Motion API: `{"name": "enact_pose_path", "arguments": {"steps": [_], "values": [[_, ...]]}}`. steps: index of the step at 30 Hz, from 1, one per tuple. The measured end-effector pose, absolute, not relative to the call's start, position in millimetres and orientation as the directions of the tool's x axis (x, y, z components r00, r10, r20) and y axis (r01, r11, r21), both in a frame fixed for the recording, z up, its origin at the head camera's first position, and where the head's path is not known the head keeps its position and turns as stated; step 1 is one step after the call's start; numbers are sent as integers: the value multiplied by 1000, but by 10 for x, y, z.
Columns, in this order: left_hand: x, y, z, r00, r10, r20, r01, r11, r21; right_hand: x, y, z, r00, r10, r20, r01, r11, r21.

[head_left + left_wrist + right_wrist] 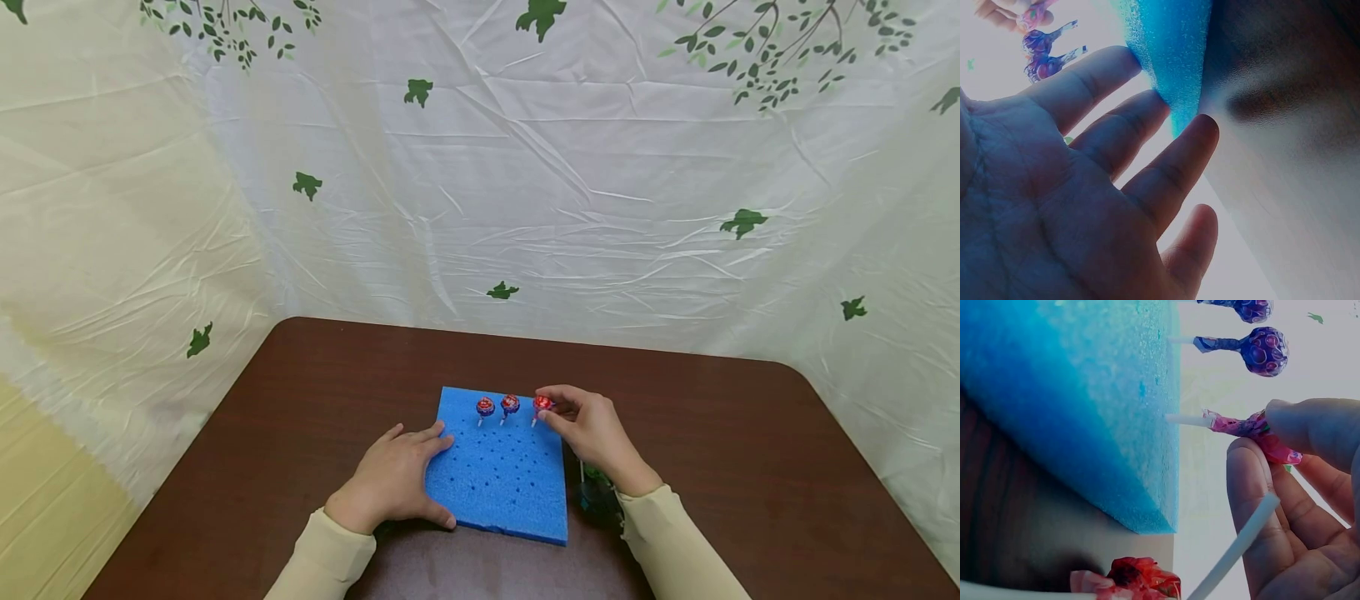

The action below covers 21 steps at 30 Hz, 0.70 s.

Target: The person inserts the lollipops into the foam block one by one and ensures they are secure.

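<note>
We see a dark brown desk (pixel 720 450), far corners rounded | behind it we have a creased whitish cloth (pixel 465 200) hanging | on that we note scattered green leaf prints (pixel 742 222), plus leafy branch prints (pixel 795 43) along the top | lower left, we see yellow fabric (pixel 45 492).

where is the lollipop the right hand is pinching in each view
Head: the lollipop is right of centre, below mid-height.
Left wrist: the lollipop is near the top left corner.
Right wrist: the lollipop is right of centre, slightly above mid-height.
Shared landmark: the blue foam board.
</note>
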State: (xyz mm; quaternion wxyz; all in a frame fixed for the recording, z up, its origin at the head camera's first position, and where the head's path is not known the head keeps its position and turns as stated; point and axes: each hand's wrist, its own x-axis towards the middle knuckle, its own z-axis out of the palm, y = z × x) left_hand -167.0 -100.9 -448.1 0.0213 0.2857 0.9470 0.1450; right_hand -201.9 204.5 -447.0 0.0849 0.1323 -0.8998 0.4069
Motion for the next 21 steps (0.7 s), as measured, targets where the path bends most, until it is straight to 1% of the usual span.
{"name": "enact_pose_path", "arguments": {"steps": [7,17,21], "values": [[-1672,-1002,-4479,-835,549,39,536,795,284,-1999,2058,-4455,-952,-182,247,-305,646,-700],[-1671,-998,-4475,-836,547,31,532,797,286,-2003,2119,-4438,-924,-260,281,-383,622,-682],[-1673,-997,-4471,-837,546,33,531,798,285,-2015,2168,-4419,-920,-273,280,-391,622,-679]]}}
